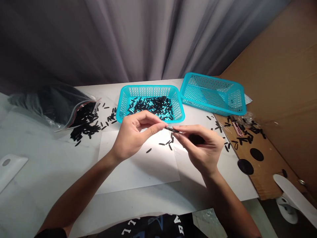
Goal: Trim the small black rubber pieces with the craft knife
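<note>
A slim, elongated black piece is pinched between my two hands above the white sheet. My left hand grips its left end between thumb and fingertips. From the other side, the thumb and forefinger of my right hand close on the right end. Something dark shows inside the curl of my right hand; I cannot tell what it is. Just beyond my hands stands a turquoise basket with many similar black pieces in it. A few loose black pieces lie on the sheet below.
At the left, an open clear bag spills black pieces onto the white table. A second turquoise basket stands at the back right. Black discs, a pink clip and scattered pieces lie on the brown board.
</note>
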`<control>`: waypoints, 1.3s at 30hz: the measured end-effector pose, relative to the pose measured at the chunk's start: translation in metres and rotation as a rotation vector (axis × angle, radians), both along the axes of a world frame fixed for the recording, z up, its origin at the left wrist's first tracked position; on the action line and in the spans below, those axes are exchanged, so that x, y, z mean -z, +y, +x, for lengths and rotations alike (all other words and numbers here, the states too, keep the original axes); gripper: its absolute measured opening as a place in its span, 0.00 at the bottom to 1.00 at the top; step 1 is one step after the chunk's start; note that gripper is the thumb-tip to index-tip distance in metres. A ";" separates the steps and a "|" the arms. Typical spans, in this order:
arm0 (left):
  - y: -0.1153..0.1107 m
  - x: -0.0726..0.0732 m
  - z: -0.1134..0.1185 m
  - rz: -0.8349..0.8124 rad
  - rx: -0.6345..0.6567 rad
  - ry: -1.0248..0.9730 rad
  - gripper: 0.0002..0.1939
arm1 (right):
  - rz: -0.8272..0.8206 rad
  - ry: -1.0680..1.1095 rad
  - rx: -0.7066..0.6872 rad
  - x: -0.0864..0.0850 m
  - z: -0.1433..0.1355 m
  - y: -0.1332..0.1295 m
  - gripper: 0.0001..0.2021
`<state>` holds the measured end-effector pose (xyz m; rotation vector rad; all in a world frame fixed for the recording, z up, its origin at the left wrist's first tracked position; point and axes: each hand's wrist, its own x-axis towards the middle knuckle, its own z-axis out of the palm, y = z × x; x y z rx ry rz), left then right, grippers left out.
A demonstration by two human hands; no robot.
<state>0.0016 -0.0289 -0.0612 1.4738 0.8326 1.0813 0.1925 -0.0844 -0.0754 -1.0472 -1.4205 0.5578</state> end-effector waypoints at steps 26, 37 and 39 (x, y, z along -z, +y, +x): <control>-0.013 -0.027 -0.011 0.474 -0.045 0.300 0.06 | -0.048 -0.040 -0.027 -0.005 0.002 -0.005 0.12; -0.014 -0.026 -0.011 0.499 -0.054 0.290 0.05 | -0.013 -0.085 -0.014 -0.006 0.003 -0.005 0.12; -0.013 -0.026 -0.011 0.502 -0.054 0.293 0.05 | -0.017 -0.083 -0.012 -0.006 0.003 -0.005 0.12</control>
